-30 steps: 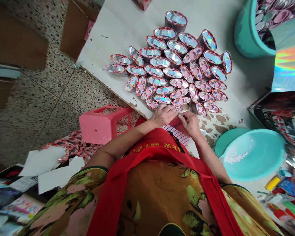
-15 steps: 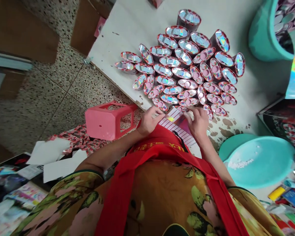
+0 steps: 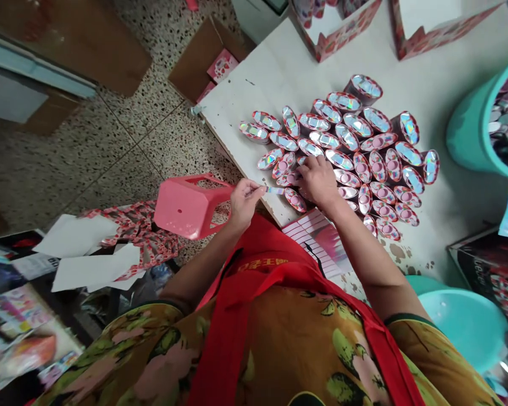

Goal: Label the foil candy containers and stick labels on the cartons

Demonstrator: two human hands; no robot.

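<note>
My left hand is closed in a pinch on a small shiny sticker strip, which points right toward the oval containers. At the near-left edge of the group, my right hand reaches over with curled fingers at an oval container with a pink round piece on top; its fingertips are partly hidden. A neighbouring oval container stands just below, by the strip's end. Many more have red-patterned rims, some with shiny silver tops and others with pink discs. A lined sticker sheet lies under my right forearm.
The white table has its left edge beside a pink plastic stool. A turquoise bucket of small pieces stands at right, and a turquoise basin nearer me. Patterned cartons stand at the back.
The view has shifted, showing more of the table's back. Both hands were at the lined sheet; my left hand now holds a strip away from it, and my right hand has moved to the containers.
</note>
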